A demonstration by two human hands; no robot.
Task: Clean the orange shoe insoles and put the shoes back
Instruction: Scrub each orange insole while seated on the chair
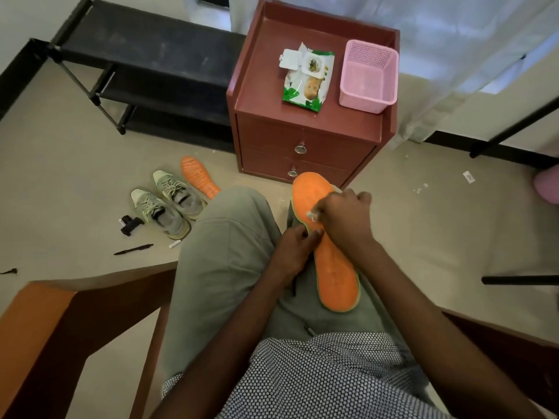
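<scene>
Soft even daylight, brightest at upper right behind white curtain (pixel 453 40). Shadows faint. Slight overall softness. Wide-angle bending at frame edges, corners stretched.

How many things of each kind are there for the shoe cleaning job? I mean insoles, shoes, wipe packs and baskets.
Orange insoles: 2, one on the lap and one on the floor
Grey shoes: 2, left one and right one
Wipe pack: 1
Pink basket: 1
Total: 6
</scene>
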